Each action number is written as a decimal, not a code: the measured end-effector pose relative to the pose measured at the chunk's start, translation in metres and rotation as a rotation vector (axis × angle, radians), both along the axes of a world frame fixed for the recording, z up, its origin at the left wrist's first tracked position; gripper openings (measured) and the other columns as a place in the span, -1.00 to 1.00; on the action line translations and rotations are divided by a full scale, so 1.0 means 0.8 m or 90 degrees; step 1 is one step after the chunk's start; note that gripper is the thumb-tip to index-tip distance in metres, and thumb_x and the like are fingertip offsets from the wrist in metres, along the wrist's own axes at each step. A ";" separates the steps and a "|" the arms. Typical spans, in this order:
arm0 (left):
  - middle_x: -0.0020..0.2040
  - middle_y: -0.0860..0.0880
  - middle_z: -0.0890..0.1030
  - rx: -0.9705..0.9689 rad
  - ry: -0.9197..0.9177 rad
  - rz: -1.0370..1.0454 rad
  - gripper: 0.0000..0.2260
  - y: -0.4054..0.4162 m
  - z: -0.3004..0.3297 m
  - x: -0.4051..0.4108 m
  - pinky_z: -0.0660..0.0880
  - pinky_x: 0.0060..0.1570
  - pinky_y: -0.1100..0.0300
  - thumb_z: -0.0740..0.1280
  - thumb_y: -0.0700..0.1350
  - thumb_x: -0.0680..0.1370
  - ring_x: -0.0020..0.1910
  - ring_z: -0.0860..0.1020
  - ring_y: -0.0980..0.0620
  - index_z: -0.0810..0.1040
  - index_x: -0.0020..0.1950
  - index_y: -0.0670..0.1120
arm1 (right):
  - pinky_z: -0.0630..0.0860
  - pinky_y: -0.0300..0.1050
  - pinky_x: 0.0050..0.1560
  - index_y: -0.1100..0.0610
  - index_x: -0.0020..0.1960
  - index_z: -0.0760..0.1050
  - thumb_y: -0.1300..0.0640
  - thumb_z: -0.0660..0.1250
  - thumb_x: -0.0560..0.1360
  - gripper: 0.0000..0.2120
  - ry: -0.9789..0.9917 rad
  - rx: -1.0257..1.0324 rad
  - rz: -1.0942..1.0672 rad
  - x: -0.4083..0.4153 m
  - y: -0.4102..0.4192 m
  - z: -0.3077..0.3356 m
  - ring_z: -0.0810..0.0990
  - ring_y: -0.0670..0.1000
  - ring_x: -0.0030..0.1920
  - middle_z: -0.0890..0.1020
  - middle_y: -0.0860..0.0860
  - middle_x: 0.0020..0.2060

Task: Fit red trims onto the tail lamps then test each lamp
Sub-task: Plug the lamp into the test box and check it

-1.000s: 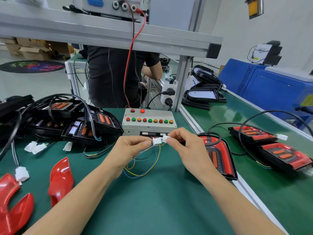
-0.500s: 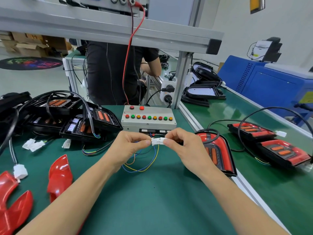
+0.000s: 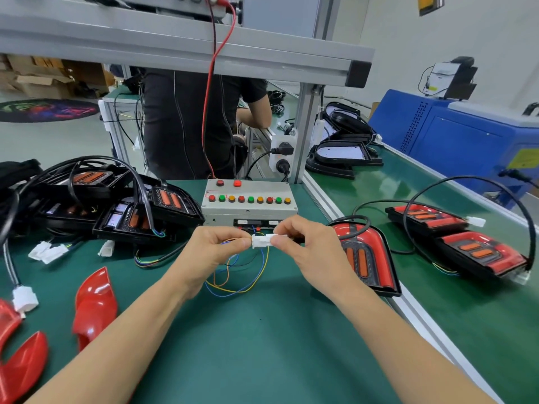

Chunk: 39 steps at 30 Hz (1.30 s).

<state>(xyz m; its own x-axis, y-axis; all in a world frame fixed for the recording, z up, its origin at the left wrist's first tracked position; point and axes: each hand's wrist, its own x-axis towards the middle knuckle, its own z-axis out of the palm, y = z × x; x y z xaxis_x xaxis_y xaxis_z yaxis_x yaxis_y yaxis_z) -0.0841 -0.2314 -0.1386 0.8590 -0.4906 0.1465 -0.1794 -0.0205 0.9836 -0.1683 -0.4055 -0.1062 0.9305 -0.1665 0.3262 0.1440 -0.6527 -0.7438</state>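
Head view: both hands meet above the green counter [image 3: 262, 345] — left hand [image 3: 213, 252] and right hand [image 3: 309, 246] each pinch one end of the joined white connector [image 3: 264, 239]. Just right of the right hand's grip lies a red-trimmed tail lamp [image 3: 370, 258]; directly beyond, the test box [image 3: 248, 205].

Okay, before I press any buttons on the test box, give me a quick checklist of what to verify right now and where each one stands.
1. White connectors brought together: ok, the halves meet between both hands.
2. Fully latched: cannot tell, fingertips cover the joint.
3. Grip: ok, left hand and right hand each pinch one half.
4. Red trim on the tail lamp beside the right hand: ok, trim in place.
5. Test box within reach: ok, just behind the hands.
6. Lamp lit: not ok, no glow yet.
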 end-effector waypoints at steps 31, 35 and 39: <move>-0.22 -0.05 0.66 0.312 -0.157 0.014 -0.76 0.002 0.000 0.012 0.44 -0.02 0.09 0.47 -0.19 0.44 -0.19 0.55 -0.01 0.65 -0.30 0.17 | 0.31 0.07 0.35 0.09 0.23 0.58 0.23 0.37 0.49 -0.69 -0.057 -0.246 -0.133 -0.021 -0.022 0.007 0.47 0.09 0.26 0.58 0.04 0.21; -0.21 0.03 0.61 0.354 -0.265 -0.015 -0.87 0.004 -0.006 0.001 0.44 -0.01 0.10 0.50 -0.20 0.42 -0.17 0.56 0.03 0.72 -0.19 0.05 | 0.28 0.06 0.29 0.14 0.38 0.40 -0.05 0.33 0.52 -0.51 0.057 -0.306 -0.380 -0.029 -0.075 0.021 0.37 0.17 0.33 0.44 0.10 0.33; -0.22 0.09 0.60 0.374 -0.328 -0.034 -0.91 0.003 -0.003 -0.003 0.42 -0.06 0.13 0.50 -0.17 0.42 -0.21 0.55 0.05 0.73 -0.14 0.02 | 0.33 0.07 0.28 0.28 0.46 0.22 -0.29 0.24 0.50 -0.21 0.247 -0.110 -0.445 -0.036 -0.121 0.011 0.37 0.22 0.38 0.39 0.21 0.40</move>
